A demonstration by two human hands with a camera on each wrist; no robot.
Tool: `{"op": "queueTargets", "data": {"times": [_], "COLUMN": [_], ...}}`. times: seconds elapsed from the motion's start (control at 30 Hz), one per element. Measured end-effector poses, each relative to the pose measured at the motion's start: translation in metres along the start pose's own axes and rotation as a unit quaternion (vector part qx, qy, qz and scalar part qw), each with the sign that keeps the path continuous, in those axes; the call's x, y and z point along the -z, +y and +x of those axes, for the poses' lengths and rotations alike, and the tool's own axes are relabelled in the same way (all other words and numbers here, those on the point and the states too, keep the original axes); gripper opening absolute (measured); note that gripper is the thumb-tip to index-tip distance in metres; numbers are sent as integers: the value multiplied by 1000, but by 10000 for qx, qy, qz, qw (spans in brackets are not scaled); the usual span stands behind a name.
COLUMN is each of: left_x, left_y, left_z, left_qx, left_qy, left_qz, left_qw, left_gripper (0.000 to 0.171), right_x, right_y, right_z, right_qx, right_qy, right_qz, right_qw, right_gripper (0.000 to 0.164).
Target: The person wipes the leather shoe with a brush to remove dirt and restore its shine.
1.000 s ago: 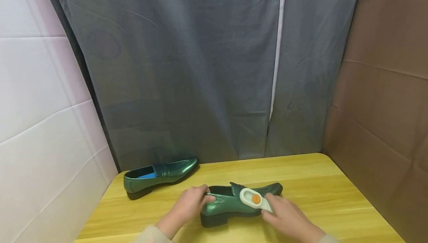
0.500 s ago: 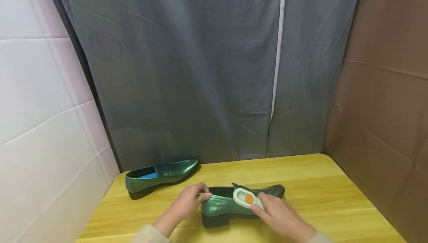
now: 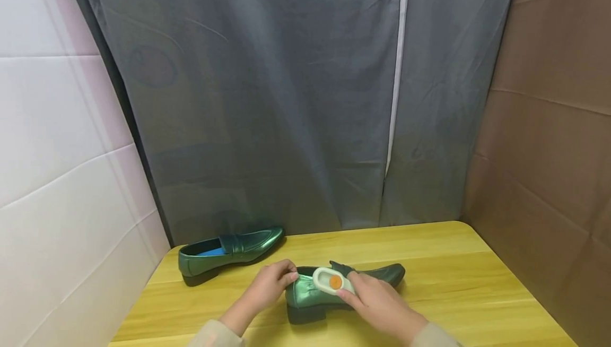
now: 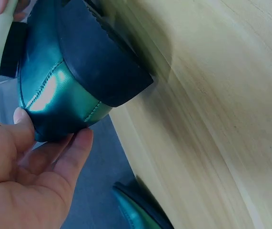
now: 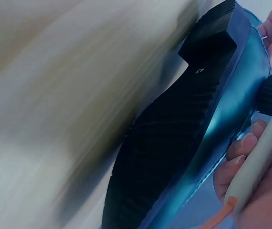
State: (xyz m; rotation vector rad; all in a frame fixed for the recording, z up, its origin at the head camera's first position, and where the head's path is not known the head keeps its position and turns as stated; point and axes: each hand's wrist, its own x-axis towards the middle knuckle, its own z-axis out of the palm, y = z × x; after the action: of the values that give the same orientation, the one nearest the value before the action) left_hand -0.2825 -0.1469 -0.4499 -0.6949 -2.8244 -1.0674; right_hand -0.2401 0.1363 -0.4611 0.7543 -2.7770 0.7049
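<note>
A metallic green loafer (image 3: 309, 295) stands on the table, toe pointing right. At its heel, my left hand (image 3: 268, 284) pinches the top edge; the left wrist view shows the thumb and fingers on either side of the heel collar (image 4: 62, 102). My right hand (image 3: 382, 303) grips a pale shoe brush (image 3: 323, 279) with an orange dot on its back. Black bristles (image 5: 269, 94) press against the loafer's side near the heel in the right wrist view. That view also shows the dark sole (image 5: 169, 129), tilted toward the camera. The brush head covers part of the shoe opening.
Another green loafer (image 3: 248, 245) with a blue insole rests at the back left of the wooden table (image 3: 477, 283). A grey curtain (image 3: 286, 97) hangs behind, a white panel (image 3: 71, 177) at left and a brown one (image 3: 544, 124) at right.
My right hand has moved the brush leftward along the loafer's side, toward the heel. My left hand has shifted slightly on the heel edge. The other loafer stays put.
</note>
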Motion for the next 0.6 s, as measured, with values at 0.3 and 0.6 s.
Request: {"op": "queueTargets", "data": {"times": [0.3,0.6], "left_x": [-2,-5], "left_y": [-9,-16], "left_z": [4,6], "left_qx": [19,32], "left_qy": [43,196], "left_qz": [26,164], "left_qw": [10000,9997], "left_gripper": [11,10], "right_x": [-5,-12], "right_y": [-13,-26], "right_z": [21,38], "right_qx": [97,101], "right_qy": [-103,-109], "right_qz": [-308,-1075], "right_qw": [9994,9941], "right_gripper": [43,53]}}
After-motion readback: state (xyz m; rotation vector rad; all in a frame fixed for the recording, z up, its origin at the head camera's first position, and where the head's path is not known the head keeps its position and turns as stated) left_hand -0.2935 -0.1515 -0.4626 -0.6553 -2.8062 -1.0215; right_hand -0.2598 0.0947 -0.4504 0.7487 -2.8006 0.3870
